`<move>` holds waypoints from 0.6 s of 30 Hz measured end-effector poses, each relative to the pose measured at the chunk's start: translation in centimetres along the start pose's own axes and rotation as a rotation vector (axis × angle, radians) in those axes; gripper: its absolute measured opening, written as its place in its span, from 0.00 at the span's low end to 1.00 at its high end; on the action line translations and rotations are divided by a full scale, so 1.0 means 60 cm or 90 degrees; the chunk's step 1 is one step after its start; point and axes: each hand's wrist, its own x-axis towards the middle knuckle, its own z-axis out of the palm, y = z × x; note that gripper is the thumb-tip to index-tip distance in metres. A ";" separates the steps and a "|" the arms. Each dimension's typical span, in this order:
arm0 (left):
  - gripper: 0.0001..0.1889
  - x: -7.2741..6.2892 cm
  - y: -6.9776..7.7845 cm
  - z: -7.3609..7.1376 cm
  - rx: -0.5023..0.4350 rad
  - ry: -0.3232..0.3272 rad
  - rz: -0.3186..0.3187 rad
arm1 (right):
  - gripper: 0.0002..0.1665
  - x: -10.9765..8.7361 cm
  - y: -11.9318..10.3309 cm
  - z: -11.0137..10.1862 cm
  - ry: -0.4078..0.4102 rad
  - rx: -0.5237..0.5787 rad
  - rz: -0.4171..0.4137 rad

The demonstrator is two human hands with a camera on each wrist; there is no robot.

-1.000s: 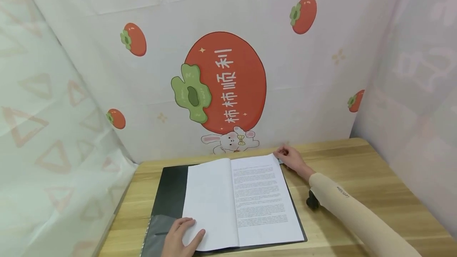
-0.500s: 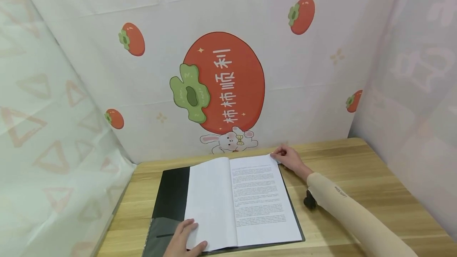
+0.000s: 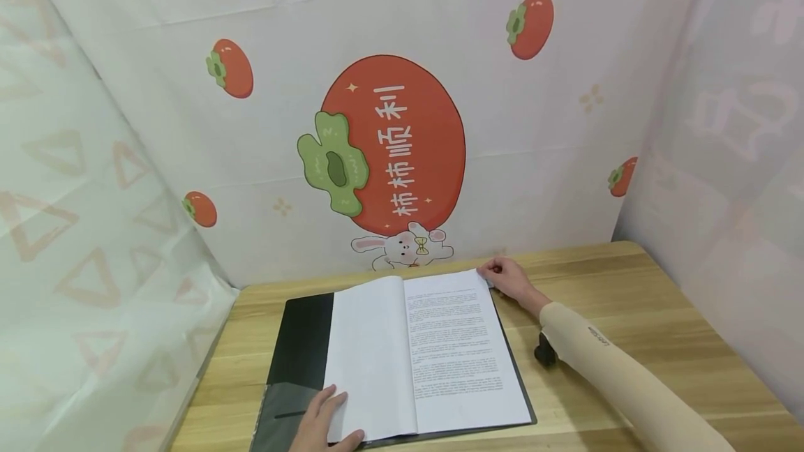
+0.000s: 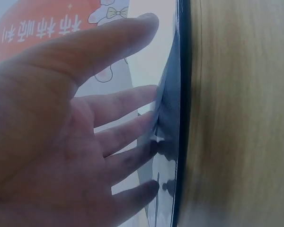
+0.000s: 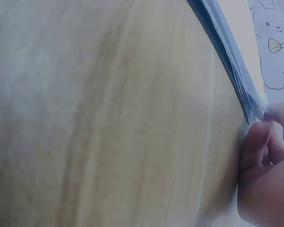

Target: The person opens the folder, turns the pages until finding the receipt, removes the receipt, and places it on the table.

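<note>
A dark folder (image 3: 301, 340) lies spread on the table with white sheets in it. Its left sheet (image 3: 370, 361) is blank, and the right-hand page (image 3: 455, 347) carries printed text. My right hand (image 3: 511, 279) pinches the page's top right corner between thumb and fingers; the right wrist view shows the pinched paper edge (image 5: 246, 71) and the hand (image 5: 267, 161). With fingers spread and fairly straight, my left hand (image 3: 319, 424) rests at the lower left of the blank sheet and the folder's grey pocket. In the left wrist view its fingertips touch the folder, the hand (image 4: 80, 127) holding nothing.
The wooden table (image 3: 603, 312) extends to the right of the folder. Behind it hangs a white cloth backdrop (image 3: 534, 124) with persimmon and rabbit prints. More cloth (image 3: 94, 229) hangs on the left side. A small black object (image 3: 545, 351) sits at the right sleeve's wrist.
The right hand has closed its fingers onto the page corner and shifted slightly left. The left hand has moved a little downward, staying at the sheet's lower left. The view has shifted slightly.
</note>
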 end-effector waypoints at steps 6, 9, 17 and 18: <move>0.40 -0.002 -0.006 0.006 0.018 0.017 -0.012 | 0.16 -0.002 0.004 0.002 -0.004 -0.008 -0.002; 0.40 -0.003 -0.009 0.007 0.008 0.015 -0.008 | 0.14 -0.003 0.004 0.003 -0.001 -0.011 -0.007; 0.40 -0.001 -0.002 0.001 -0.017 -0.009 -0.035 | 0.09 0.000 0.004 0.001 0.002 -0.014 -0.034; 0.40 -0.001 0.001 0.000 -0.021 -0.012 -0.041 | 0.09 0.000 0.004 0.001 0.004 -0.013 -0.035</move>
